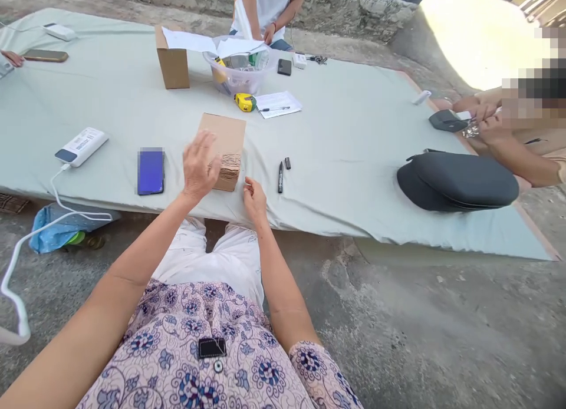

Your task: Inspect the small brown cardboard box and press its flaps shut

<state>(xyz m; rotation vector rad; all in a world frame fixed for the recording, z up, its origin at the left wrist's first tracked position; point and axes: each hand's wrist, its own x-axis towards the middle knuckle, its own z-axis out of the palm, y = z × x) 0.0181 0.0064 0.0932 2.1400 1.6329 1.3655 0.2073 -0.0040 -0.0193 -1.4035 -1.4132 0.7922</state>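
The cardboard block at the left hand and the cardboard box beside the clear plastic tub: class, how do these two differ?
The cardboard block lies low, its end showing corrugated layers, while the cardboard box stands taller with smooth sides. The left hand touches the block; no hand touches the box, which stands beside the clear plastic tub. Both are brown cardboard on the pale green mat.

A corrugated cardboard box [229, 139] lies flat on the green mat [336, 161].

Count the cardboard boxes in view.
2: one cardboard box at the left hand, and another cardboard box farther off, upright beside a clear plastic tub.
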